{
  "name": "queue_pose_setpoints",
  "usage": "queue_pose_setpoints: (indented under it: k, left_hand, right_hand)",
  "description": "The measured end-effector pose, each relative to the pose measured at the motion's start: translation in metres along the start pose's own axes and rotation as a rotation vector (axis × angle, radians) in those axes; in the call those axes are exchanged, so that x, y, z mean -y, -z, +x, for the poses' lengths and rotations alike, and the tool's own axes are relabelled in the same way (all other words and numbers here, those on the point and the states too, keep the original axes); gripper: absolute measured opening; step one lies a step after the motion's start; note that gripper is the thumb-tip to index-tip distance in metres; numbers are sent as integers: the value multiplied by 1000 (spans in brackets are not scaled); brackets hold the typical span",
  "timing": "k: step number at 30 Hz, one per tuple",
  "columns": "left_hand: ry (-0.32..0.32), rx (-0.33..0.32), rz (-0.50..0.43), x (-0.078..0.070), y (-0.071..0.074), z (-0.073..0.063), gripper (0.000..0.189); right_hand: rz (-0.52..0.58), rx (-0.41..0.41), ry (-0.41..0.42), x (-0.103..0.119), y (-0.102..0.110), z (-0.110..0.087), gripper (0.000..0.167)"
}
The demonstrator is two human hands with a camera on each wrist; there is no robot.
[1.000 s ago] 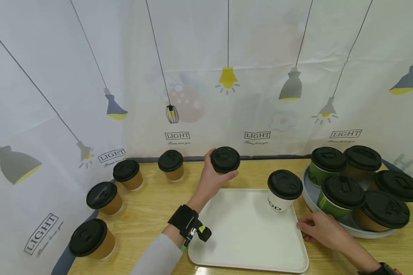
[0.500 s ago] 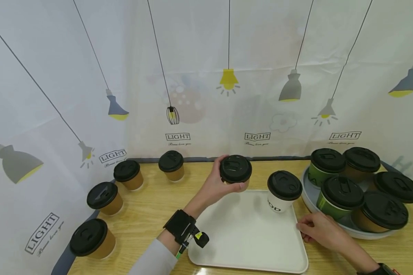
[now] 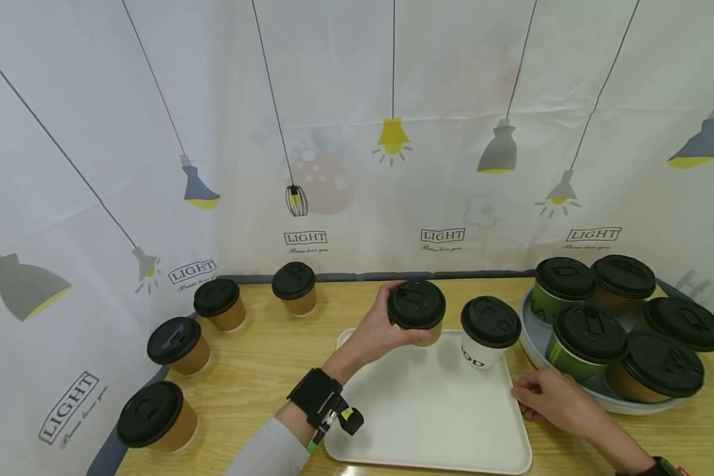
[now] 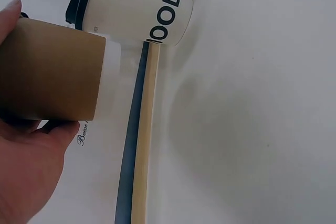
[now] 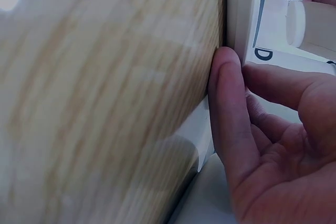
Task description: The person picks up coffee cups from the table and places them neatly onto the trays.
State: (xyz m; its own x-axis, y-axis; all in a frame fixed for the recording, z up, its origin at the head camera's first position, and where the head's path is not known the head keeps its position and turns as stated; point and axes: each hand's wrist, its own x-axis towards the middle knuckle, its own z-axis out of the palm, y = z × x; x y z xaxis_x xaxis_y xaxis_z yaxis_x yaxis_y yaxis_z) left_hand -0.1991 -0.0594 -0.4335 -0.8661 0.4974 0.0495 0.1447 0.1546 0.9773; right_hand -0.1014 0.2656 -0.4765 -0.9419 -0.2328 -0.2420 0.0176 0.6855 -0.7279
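My left hand (image 3: 381, 334) grips a brown paper coffee cup (image 3: 417, 305) with a black lid, holding it upright above the back part of a white rectangular tray (image 3: 434, 410). In the left wrist view, the plain brown side of this coffee cup (image 4: 52, 72) shows, thumb and fingers on opposite sides. A white coffee cup (image 3: 490, 324) with a black lid and dark lettering stands on the tray's back right corner, just right of the held one. At the tray's right edge, my right hand (image 3: 556, 400) pinches the rim (image 5: 239, 14) between thumb and finger.
Several brown lidded cups (image 3: 178, 345) stand along the left and back of the wooden table (image 3: 262, 390). At the right, a round grey tray (image 3: 529, 330) carries several green and brown lidded cups (image 3: 589, 340). A printed cloth (image 3: 345, 145) hangs behind.
My left hand has carried the brown coffee cup rightward and toward me, from behind the tray to above it, near the white cup. My right hand has stayed at the tray's edge.
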Motion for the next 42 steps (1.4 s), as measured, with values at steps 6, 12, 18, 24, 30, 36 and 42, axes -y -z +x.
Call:
queue_pose_setpoints:
  k: [6,12,18,24,30,36,42]
  left_hand:
    - [-5,69,18,9,-5,5,98]
    - [14,106,48,17,-6,9,103]
    - [23,104,61,22,-7,10,103]
    - [55,79,131,30,-10,11,101]
    - [63,88,126,36,-12,15,102]
    - [73,105,134,36,-13,15,102]
    - [68,113,146,36,-13,13,102]
  right_hand:
    - [7,6,-1,-1,0,0,15]
    - [16,12,-12,1,0,1,16]
    - [21,15,-6,2,0,1,15]
    - [17,16,-13,2,0,1,15]
    - [8,10,-6,1,-1,0,16]
    - [2,-1,-16,0,-1,1,15]
    - [-3,3,-2,1,0,0,16]
